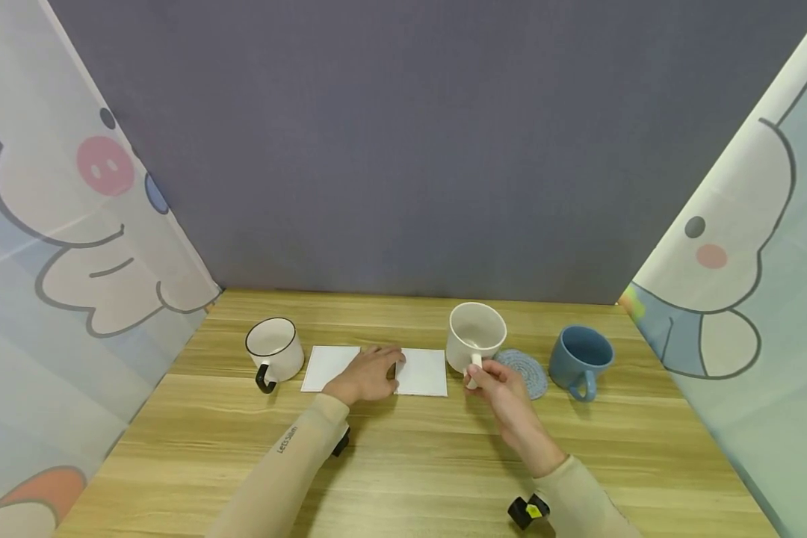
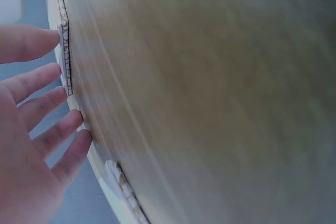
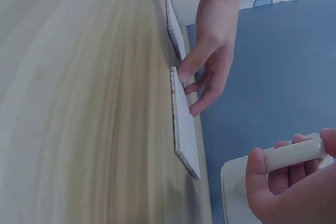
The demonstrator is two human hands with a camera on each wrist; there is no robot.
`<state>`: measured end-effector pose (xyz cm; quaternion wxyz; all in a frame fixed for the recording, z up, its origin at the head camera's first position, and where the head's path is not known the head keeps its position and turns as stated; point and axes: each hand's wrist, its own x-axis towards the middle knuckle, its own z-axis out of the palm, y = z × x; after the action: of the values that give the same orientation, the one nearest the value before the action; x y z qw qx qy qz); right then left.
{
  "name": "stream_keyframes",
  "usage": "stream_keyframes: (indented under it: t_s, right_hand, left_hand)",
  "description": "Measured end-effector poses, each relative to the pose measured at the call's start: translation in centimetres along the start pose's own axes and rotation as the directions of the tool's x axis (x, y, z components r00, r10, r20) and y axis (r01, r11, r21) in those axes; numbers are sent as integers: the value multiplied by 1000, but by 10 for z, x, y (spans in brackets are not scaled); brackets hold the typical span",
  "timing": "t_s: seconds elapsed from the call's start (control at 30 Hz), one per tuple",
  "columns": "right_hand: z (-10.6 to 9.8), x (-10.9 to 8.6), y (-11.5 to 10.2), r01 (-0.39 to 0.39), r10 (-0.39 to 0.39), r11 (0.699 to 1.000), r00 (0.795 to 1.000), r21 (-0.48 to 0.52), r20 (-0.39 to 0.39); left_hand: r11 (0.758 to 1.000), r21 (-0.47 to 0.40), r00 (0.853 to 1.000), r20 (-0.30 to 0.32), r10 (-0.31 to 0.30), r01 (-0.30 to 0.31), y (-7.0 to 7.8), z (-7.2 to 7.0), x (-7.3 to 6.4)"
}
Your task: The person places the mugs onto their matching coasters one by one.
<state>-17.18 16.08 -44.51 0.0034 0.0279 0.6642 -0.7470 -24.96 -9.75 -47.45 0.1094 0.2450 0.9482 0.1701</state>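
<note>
My right hand [image 1: 501, 388] pinches the handle [image 1: 474, 371] of a plain white mug [image 1: 476, 329]. The mug is upright, just left of a round blue-grey knitted coaster [image 1: 523, 372] and overlapping its edge in the head view. My left hand [image 1: 373, 372] reaches over two thick white rectangular boards, a left one [image 1: 328, 365] and a right one [image 1: 422, 372]. Its fingers are spread and gently bent, with the fingertips at the left end of the right board. In the right wrist view, the left hand's thumb [image 3: 188, 72] meets that board's corner.
At the left stands a white mug [image 1: 272, 345] with a black rim and black handle. On the right is a blue mug [image 1: 581, 355], its handle facing the front. A grey panel [image 1: 403, 149] rises behind the wooden table [image 1: 403, 463], and cartoon-printed curtains flank both sides.
</note>
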Motion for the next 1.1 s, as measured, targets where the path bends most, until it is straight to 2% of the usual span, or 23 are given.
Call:
stream_keyframes:
  t_s: [0.8, 1.1]
  right_hand:
    - [25, 3, -3, 26, -27, 999, 999, 31, 25]
    - [36, 6, -2, -5, 4, 1000, 999, 31, 38]
  left_hand:
    - [1000, 25, 1000, -8, -7, 7, 0, 1, 1]
    - [1000, 29, 1000, -20, -4, 5, 0, 1, 3]
